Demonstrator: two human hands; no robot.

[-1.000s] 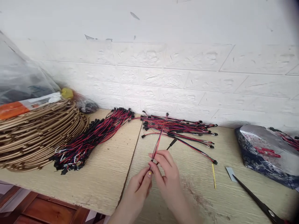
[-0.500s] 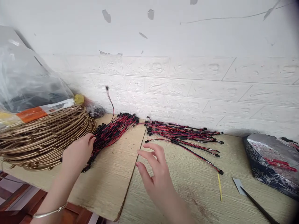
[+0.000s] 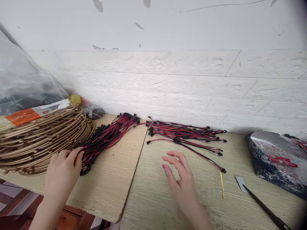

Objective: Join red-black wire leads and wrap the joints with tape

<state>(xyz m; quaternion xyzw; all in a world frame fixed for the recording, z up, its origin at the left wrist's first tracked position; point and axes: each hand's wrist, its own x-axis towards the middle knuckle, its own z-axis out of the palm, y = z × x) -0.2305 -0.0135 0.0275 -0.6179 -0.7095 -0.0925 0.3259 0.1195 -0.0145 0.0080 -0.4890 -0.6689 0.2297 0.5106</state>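
Note:
My left hand (image 3: 64,169) is at the near left end of a pile of red and black connector cables (image 3: 109,135). Its thumb and fingers are closed on the cable ends there; their tips are partly hidden. My right hand (image 3: 181,179) hovers over the table with fingers curved and apart, holding nothing. Beyond it, a second, looser group of connector cables (image 3: 182,131) lies along the wall, with one cable (image 3: 196,151) nearest to me.
Coiled gold-coloured hoops (image 3: 40,140) and a clear plastic bag (image 3: 28,76) crowd the left. A yellow strip (image 3: 222,185), a small grey card (image 3: 241,184), a dark pointed tool (image 3: 263,207) and a patterned bag (image 3: 266,169) with red pens lie at right. Two boards meet at a seam.
My left hand has moved left and down along the pile. The cable end that stood up above the pile is now down. My right hand has drawn right, away from the seam.

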